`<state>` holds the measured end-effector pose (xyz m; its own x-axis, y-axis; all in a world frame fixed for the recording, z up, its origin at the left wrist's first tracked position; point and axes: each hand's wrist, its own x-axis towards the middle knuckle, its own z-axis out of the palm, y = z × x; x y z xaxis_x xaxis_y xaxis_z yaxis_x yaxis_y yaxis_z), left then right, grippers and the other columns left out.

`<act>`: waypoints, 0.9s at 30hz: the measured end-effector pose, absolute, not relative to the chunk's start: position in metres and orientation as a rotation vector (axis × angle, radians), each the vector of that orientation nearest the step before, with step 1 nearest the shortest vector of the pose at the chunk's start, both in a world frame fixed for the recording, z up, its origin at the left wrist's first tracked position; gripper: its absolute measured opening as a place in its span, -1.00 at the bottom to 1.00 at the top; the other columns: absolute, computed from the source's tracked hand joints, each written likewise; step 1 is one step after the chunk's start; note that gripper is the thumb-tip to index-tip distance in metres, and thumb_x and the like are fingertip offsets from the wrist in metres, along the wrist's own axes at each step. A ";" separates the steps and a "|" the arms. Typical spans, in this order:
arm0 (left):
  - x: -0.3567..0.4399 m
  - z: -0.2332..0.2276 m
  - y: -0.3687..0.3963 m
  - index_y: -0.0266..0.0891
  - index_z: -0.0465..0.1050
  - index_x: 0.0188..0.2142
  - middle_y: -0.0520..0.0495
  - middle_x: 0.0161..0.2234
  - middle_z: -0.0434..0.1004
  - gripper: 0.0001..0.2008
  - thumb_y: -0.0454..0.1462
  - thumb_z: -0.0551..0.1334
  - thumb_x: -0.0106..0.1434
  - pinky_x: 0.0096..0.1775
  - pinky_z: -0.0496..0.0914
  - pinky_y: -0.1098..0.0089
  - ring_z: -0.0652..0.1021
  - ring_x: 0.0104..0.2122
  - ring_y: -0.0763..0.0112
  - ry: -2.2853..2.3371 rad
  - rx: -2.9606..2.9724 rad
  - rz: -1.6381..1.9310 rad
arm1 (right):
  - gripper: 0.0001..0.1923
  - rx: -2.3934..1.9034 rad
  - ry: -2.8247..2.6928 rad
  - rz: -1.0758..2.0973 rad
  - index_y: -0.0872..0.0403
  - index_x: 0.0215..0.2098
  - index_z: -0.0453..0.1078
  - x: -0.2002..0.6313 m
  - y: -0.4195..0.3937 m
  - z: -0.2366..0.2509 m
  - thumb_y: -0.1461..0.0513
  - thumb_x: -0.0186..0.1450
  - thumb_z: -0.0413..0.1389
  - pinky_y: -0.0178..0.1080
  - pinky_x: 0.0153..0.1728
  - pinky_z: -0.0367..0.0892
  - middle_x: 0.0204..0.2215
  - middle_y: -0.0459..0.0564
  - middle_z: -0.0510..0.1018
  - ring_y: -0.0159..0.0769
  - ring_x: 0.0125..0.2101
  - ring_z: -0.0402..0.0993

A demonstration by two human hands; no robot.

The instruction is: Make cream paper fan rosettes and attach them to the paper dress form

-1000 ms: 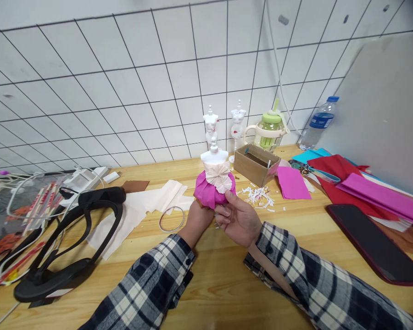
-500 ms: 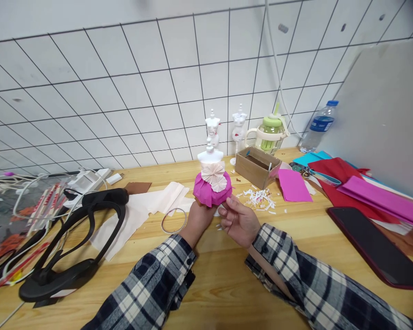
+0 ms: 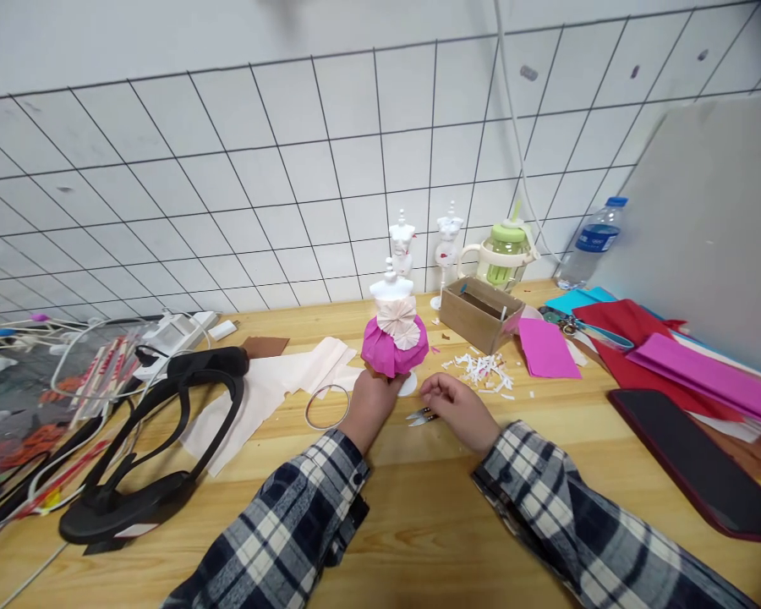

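Note:
A small white mannequin (image 3: 391, 288) wears a magenta paper skirt (image 3: 386, 348) and a pale pink pleated paper fan (image 3: 398, 318) over its front. My left hand (image 3: 371, 404) is closed round it beneath the skirt, where the grip is partly hidden. A white round base (image 3: 407, 385) shows beside those fingers. To the right, apart from the skirt, my right hand (image 3: 460, 408) has its fingers curled in; whether anything small is between them is hidden. Thread snips (image 3: 421, 416) lie on the table just under that hand, blades to the left.
Behind stand two more mannequins (image 3: 402, 245), a cardboard box (image 3: 475, 317) and a green-lidded cup (image 3: 504, 254). White paper scraps (image 3: 484, 372) lie near the box. A tape roll (image 3: 327, 408) and black headset (image 3: 165, 440) are left; a phone (image 3: 691, 461) and coloured paper (image 3: 710, 381) right.
My right hand has drawn away from the skirt's edge, down and to the right. The snips show more fully now. My left hand still holds the mannequin, and the view has shifted slightly.

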<state>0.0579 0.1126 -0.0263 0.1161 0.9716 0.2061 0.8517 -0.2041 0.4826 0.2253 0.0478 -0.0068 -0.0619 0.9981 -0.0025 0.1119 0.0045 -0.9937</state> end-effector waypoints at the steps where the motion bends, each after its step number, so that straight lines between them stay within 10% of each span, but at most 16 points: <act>1: 0.057 -0.026 0.112 -0.24 0.55 -0.13 -0.19 -0.22 0.65 -0.73 -0.13 0.25 0.28 -0.24 0.38 0.35 0.61 -0.20 0.18 1.811 2.168 0.690 | -0.91 -1.346 -1.596 1.002 0.05 -0.37 0.42 0.232 0.047 -0.007 0.28 0.13 0.11 -0.30 -0.41 0.21 -0.49 -0.13 0.40 -0.38 -0.46 0.32; 7: 0.054 -0.021 0.109 -0.24 0.55 -0.09 -0.24 -0.16 0.62 -0.70 -0.13 0.21 0.30 -0.15 0.37 0.27 0.56 -0.12 0.09 1.861 2.304 0.616 | -0.55 -1.493 -2.368 0.475 0.01 -0.07 0.48 0.265 0.049 -0.012 0.39 0.07 0.09 -0.20 -0.16 0.26 -0.14 0.04 0.47 -0.17 -0.12 0.42; 27: -0.038 0.006 0.069 -0.08 0.59 -0.19 -0.10 -0.09 0.58 -0.76 -0.14 0.14 0.36 -0.01 0.20 0.06 0.47 -0.04 0.11 1.855 2.641 0.350 | -0.71 -1.845 -2.204 0.305 -0.01 -0.05 0.49 0.274 0.061 -0.015 0.20 0.33 0.02 -0.21 -0.20 0.27 -0.12 0.00 0.52 -0.20 -0.13 0.47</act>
